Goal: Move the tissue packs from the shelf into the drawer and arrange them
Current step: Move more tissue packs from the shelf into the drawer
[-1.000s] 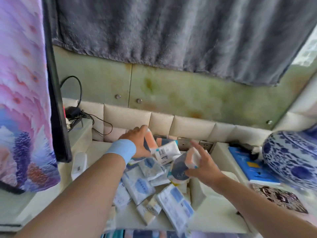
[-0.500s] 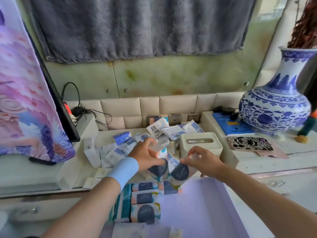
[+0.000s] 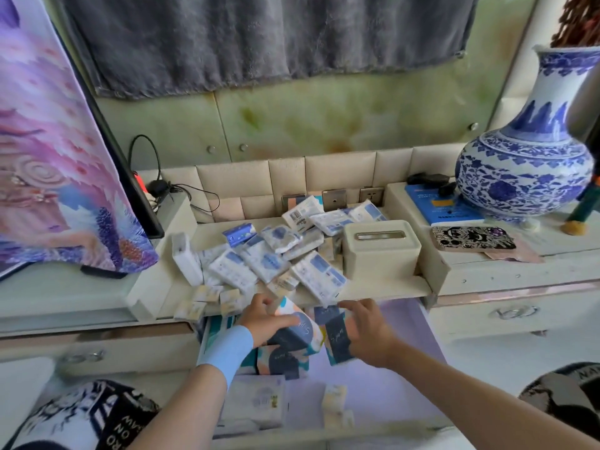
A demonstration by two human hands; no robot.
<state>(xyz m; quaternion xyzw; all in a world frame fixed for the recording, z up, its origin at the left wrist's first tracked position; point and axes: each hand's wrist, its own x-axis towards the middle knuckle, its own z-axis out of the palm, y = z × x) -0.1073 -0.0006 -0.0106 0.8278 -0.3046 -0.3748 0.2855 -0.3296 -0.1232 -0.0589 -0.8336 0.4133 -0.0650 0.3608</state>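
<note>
Two dark-blue patterned tissue packs now sit low inside the open drawer [image 3: 399, 362]; half a second earlier both were level with the shelf edge. The left pack [image 3: 297, 332] is tilted and held by the left hand [image 3: 268, 321], whose fingers curl over its top. It is above the stacked packs [image 3: 282, 360] at the drawer's left side. The right pack [image 3: 337, 337] stands just beside it, gripped by the right hand [image 3: 365, 332] with fingers wrapped across its face. Whether the two packs touch cannot be told. Both hands have dropped since the earlier frame. On the shelf [image 3: 389, 289], the heap of white-and-blue packs [image 3: 276, 261] is unchanged, as are the tissue box [image 3: 381, 251] and the vase [image 3: 526, 170].
</note>
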